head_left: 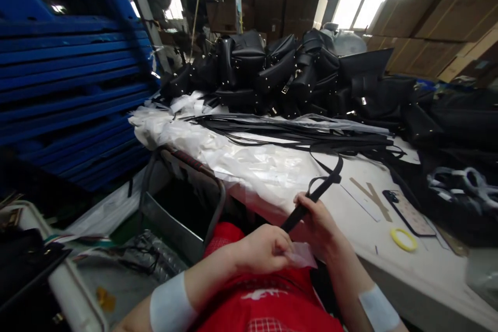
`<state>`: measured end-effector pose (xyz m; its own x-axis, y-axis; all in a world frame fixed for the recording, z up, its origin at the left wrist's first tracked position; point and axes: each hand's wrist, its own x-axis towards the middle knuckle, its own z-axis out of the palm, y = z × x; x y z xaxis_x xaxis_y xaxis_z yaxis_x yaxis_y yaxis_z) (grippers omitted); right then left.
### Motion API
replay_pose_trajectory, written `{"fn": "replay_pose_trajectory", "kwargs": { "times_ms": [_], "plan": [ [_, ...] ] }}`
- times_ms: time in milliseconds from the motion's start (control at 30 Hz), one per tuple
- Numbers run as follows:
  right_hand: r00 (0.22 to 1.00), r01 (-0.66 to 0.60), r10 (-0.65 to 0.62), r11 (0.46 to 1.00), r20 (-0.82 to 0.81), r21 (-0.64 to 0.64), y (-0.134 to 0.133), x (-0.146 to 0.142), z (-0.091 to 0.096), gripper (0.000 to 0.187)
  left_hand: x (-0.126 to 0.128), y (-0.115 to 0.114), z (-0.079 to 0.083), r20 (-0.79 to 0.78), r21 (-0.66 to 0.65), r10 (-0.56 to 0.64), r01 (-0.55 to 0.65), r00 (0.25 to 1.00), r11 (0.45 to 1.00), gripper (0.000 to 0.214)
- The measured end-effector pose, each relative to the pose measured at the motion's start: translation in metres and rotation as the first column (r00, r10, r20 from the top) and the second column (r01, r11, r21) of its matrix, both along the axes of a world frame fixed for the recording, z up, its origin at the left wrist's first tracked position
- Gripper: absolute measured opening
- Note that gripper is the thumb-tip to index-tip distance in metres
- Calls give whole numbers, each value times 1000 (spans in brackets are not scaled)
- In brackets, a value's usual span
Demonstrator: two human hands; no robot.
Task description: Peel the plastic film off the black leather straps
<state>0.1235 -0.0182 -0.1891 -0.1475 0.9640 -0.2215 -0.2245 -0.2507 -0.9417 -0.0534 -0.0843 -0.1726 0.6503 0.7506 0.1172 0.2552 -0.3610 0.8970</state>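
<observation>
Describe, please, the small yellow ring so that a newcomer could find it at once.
Start at the white worktable, piled at the back with black bags. Near its front edge, right of the person's right hand, lies a phone; the yellow ring lies flat just beside it. It alone is bright yellow.

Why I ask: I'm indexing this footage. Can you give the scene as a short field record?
Left hand: closed on lower end of black strap, clear plastic scrap beside it
Right hand: grips the same strap higher up
Table: white; plastic sheeting, loose straps, phone, yellow ring
Behind: pile of black bags
Left side: blue pallets
</observation>
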Motion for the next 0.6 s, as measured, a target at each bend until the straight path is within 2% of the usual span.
{"fn": "replay_pose_trajectory", "kwargs": {
  "times_ms": [100, 233, 367, 500, 600],
  "plan": [
    [997, 82, -82, 996, -5, 20, 7, 16, 13, 31, -9, -1, 0, 30, 0, -27, 27, 999, 1000, 17],
    [997, 83, -83, 993, 2, 83, 5, 22, 18, 35, -10, -1, 3, 61, 10, 23, -23, 998, 1000, 23],
    [996, 86, -86, 994, -11, 72, 1, 29, 21, 38, -13, 5, 6, 41, 19, 33, -34, 999, 999, 25],
    [982, 185, -187, 958, -13, 220, -6, 47, 31, 31, -26, 14, 3, 60, 53, 162, -165, 985, 985, 27],
    [981, 175, -193, 928, 22, 330, -13, 57, 39, 26, -34, 18, -2, 83, 29, 208, -211, 974, 977, 25]
  ]
}}
